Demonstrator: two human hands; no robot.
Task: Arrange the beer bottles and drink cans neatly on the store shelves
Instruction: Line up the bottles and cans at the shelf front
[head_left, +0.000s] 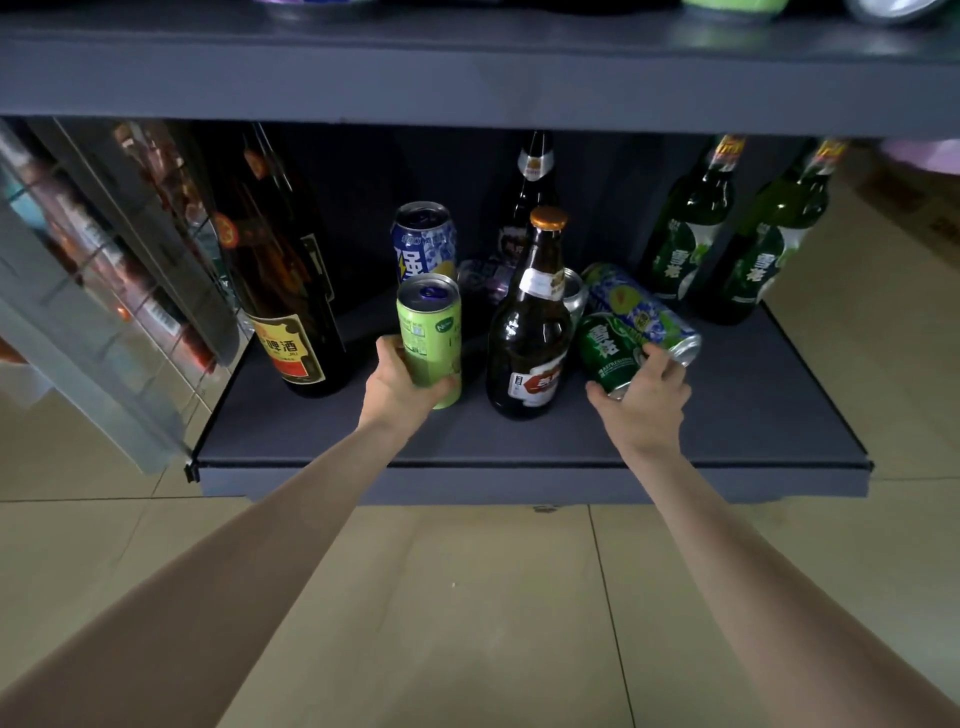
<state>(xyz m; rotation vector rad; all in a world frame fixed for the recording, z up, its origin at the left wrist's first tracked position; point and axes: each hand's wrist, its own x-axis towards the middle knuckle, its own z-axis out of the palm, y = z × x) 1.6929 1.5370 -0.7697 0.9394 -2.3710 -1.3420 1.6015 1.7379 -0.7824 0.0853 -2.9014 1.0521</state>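
Left hand (402, 382) fingers wrapped round upright lime can (430, 340) on shelf (753, 415); right hand (644, 400) fingers curled on tipped green can (610, 353). Risk: either elbows brown bottle (530, 332) between them, toppling it.

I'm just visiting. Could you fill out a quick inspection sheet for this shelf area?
Surface: dark shelf, another shelf above.
Job's things: upright brown bottle, blue can, two green bottles at right; patterned can lying down.
Clutter: tall dark bottle at left.
Grips: left hand holds light green can; right hand grips dark green can.
Cables: nothing seen.
Surroundings: tiled floor.
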